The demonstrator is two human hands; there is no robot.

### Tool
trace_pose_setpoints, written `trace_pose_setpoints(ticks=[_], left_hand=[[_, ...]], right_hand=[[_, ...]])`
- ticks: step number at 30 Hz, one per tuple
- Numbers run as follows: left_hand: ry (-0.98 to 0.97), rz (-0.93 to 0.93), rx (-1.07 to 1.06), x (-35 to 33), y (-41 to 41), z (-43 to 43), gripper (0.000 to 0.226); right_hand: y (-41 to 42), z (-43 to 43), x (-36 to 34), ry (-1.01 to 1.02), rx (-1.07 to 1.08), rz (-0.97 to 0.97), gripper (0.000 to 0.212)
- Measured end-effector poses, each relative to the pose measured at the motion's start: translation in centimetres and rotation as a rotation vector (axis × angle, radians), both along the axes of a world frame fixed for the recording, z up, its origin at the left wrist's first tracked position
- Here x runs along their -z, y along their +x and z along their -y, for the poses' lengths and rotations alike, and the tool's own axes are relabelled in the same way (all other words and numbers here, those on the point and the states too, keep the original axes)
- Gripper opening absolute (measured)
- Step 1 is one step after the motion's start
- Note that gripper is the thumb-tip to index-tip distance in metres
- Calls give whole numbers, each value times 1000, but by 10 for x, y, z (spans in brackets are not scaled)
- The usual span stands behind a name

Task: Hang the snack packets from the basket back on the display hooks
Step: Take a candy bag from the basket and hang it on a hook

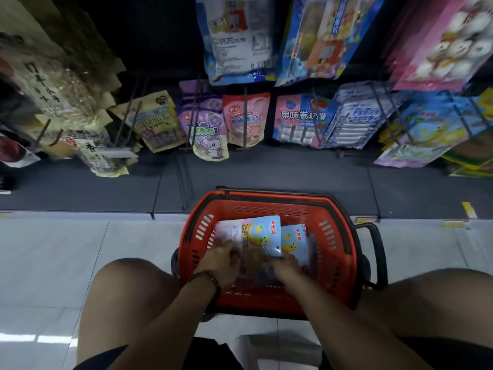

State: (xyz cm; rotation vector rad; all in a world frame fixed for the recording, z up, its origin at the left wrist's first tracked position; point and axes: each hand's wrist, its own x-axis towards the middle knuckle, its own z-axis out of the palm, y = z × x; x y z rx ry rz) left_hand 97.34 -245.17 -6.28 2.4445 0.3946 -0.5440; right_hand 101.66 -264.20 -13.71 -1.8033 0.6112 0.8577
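**Item: restocking, snack aisle, pick-up stage**

- **Red basket** (pixel 266 200): on the tiled floor (pixel 80 249) just before the dark shelf base (pixel 293 172), between the person's knees. Black handle folded out to the right.
- **Banana packet** (pixel 262 235): blue, on top of the pile in the basket, hang end pointing toward the shelf. A **second banana packet** (pixel 296 243) lies part under its right edge. Darker packets below are too blurred to name.
- **Left hand** (pixel 221 259): beaded bracelet at the wrist. Grip clamped on the lower left edge of the banana packet, thumb on top and fingers curled under.
- **Right hand** (pixel 286 268): fingertips at the packet's lower right corner. Motion blur hides the grip, so I cannot tell whether it pinches or only touches.
- **Display hooks** (pixel 382 113): long wire prongs, most of them loaded. Similar blue-and-yellow packets (pixel 426 130) hang low on the right. One bare prong (pixel 184 182) juts over the shelf base to the left of the basket.

**Risks, as judged:**
1. The overlapping packets may lift together, because the film is slick, and the lower one could then drop to the floor.
2. Both hands sit at the bottom edge, far from the hang hole, so a re-grip will be needed. A floppy pouch is likely to fold or slip during that change.
3. The packet could go on the wrong row, since neighbouring packets look alike in colour.
4. The prong tip may miss the hole and tear the header.
5. A forearm reaching across could catch the bare prong.
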Motion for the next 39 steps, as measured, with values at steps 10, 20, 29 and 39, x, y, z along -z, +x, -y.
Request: trace_pose_setpoints(ticks=[10, 20, 29, 39], left_hand=[[-32, 272, -108, -34, -10, 15, 49], [-589, 345, -76, -119, 24, 26, 36], [-641, 485, -232, -172, 35, 55, 38], [-266, 722, -64, -201, 4, 98, 74]], right_hand=[[37, 66, -91, 260, -418, 155, 14], [45, 104, -223, 185, -383, 603, 14], [17, 100, -228, 432, -8, 468, 22], [28, 71, -277, 413, 50, 789, 10]])
